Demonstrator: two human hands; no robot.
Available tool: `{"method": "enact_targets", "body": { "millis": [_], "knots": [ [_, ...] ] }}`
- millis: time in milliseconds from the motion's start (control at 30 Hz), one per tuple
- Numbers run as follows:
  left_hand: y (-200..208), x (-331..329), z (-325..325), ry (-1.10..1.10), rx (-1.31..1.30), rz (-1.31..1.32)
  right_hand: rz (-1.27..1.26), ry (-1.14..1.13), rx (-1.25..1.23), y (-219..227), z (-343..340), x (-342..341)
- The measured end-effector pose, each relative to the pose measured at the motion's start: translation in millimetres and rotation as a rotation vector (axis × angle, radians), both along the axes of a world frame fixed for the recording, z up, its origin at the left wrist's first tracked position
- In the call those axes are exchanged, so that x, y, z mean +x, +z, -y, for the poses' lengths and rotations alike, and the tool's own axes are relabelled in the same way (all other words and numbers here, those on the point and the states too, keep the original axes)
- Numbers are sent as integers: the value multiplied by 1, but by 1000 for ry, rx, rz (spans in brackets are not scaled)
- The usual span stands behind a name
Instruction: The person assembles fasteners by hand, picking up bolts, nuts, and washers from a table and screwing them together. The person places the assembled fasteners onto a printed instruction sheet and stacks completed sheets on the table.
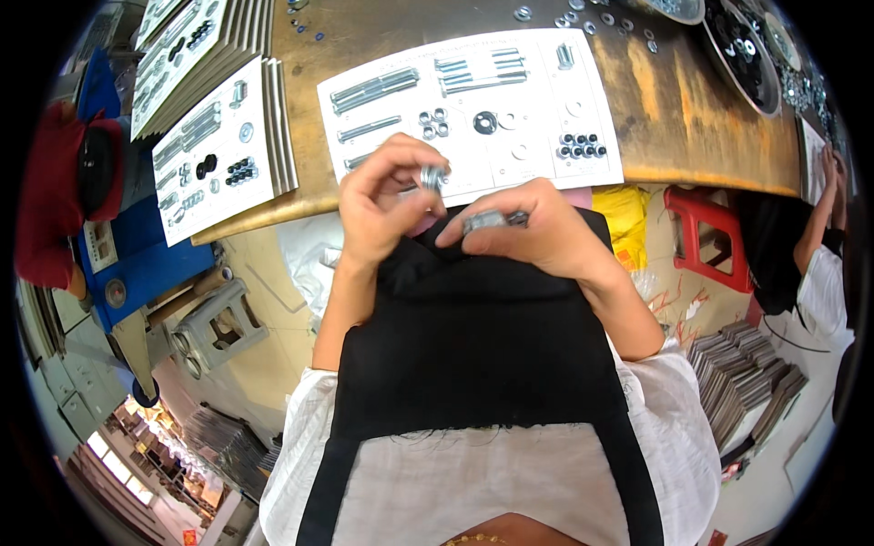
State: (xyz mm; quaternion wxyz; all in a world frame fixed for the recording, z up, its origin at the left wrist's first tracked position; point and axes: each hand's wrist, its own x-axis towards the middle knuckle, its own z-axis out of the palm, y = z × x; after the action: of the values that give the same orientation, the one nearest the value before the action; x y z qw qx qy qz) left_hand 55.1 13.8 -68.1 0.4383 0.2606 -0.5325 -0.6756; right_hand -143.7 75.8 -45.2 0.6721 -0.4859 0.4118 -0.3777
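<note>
My left hand [369, 205] is closed, pinching a short stack of silver washers [432, 177] between thumb and fingers above the near edge of a white card. My right hand [555, 232] is curled round silver metal hardware [485, 221], partly hidden by the fingers, so its exact kind is unclear. Both hands are near each other, over my black apron. The white card [546, 82] lies on the bench beyond them. On it sit long bolts [375, 89], several nuts [434, 122], a black round piece [485, 122] and a cluster of black-topped nuts [581, 146].
Stacked cards with hardware [218, 146] stand at the bench's left. Loose washers [587, 25] and a metal bowl of black parts [742, 59] lie at the back right. A red stool [706, 237] and yellow bag [630, 223] are below the bench. Other people work at both sides.
</note>
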Motion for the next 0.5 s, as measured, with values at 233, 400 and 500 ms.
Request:
{"method": "enact_targets", "body": {
  "millis": [233, 400, 500],
  "knots": [
    [-34, -39, 13, -37, -721, 1062, -113, 233, 106, -3, -13, 6],
    [-36, -47, 15, -115, -733, 1118, -115, 204, 55, -6, -9, -2],
    [-35, -48, 16, -132, -705, 1103, -125, 165, 31, -10, -10, -6]
  ]
}}
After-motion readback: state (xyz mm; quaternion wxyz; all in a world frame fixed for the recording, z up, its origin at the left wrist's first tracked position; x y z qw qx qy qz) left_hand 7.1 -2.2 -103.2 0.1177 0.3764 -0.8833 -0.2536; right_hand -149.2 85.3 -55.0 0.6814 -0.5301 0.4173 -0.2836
